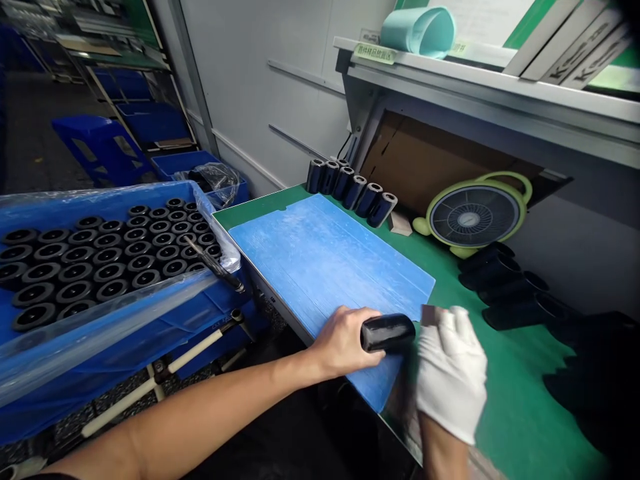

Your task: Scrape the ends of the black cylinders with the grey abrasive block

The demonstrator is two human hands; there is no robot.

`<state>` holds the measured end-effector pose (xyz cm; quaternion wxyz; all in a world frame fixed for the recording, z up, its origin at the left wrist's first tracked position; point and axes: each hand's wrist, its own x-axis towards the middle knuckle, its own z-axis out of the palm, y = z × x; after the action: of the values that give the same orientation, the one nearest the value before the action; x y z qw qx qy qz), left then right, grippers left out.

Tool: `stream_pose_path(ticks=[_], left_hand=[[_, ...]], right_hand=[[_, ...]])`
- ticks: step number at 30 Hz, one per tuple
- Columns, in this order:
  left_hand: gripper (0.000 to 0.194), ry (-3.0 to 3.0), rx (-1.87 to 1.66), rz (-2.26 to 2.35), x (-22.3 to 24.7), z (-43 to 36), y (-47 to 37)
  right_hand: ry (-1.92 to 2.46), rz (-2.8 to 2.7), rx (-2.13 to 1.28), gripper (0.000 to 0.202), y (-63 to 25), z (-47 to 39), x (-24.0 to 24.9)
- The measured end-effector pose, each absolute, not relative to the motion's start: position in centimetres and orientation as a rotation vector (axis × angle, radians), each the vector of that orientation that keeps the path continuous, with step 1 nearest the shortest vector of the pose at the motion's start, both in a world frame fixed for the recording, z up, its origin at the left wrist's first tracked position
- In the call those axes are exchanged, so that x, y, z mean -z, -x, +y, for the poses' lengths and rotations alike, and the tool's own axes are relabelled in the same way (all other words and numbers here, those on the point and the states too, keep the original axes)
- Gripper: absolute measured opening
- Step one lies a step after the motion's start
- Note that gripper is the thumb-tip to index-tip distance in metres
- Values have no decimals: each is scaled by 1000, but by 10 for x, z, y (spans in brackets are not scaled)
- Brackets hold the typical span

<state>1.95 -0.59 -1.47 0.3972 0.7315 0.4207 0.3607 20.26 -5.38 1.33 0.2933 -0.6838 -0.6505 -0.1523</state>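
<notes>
Gripping a black tube (pixel 393 333) within the left hand's (pixel 345 341) curled fingers, over a blue sheet's (pixel 330 260) edge. Pinching a brown block (pixel 429 315) in the gloved right hand (pixel 453 373), beyond those fingers. Could scuff or drop the tube by knocking the block or slackening that hold.

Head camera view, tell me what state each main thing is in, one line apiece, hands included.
Left hand: bare, closed around the black cylinder
Black cylinder: held on its side
Right hand: white-gloved, blurred, holding the brown piece
Brown piece: at the gloved fingertips
Blue sheet: lying flat
Back-row cylinders: standing upright
Blue bin: open, loaded with cylinders
Fan: upright; running or not, unclear
Teal sheet: curled
</notes>
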Motion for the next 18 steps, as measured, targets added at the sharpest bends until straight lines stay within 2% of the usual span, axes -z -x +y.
stream_pose_path(ticks=[5,12,18], left_hand=[[52,-1896,-915,981,17,-5,-18],[50,-1922,-899,955,18,-2,-18],[38,-1942,-849,986,17,-1,-19]], right_hand=[[1890,-1866,407,44,-155,-76,4],[1803,-1949,483,40,-163,-60,-3],[1839,-1997,446,38,-160,-54,-7]])
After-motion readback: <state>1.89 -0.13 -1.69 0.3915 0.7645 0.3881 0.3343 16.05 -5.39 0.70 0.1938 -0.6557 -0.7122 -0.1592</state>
